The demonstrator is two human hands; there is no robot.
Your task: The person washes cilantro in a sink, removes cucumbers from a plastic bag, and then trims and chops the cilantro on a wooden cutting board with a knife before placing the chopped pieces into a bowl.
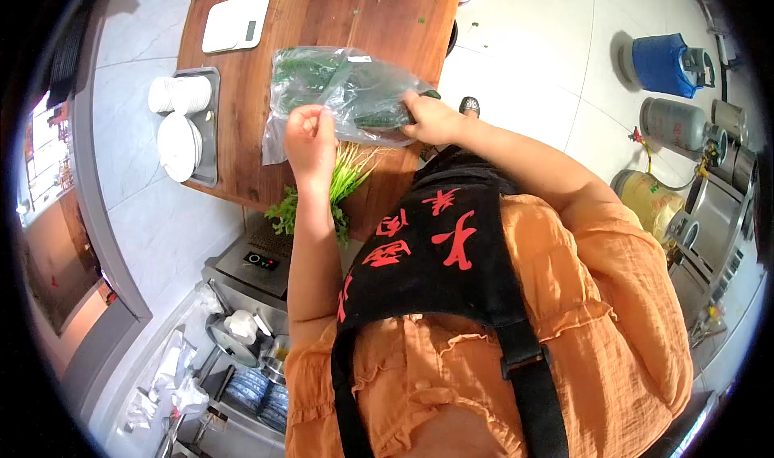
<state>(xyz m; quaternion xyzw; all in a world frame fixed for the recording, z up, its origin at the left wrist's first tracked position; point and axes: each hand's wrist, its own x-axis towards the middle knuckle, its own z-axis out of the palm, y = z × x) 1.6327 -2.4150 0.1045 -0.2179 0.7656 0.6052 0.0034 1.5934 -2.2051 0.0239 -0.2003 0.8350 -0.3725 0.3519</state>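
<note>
While the left hand (311, 142) is pinching the clear bag (276, 139) of green vegetables (305, 71) on the worktop (339, 13) and the right hand (438, 119) is gripping its other end, uneven pulling could be straining the plastic, risking a spill over the nearby edge

On the black apron (484, 297) there were red Chinese characters (456, 241); one looked like "肉", the others were not clear.

Apparently a kitchen: 3 gas cylinders (674, 125)
</note>
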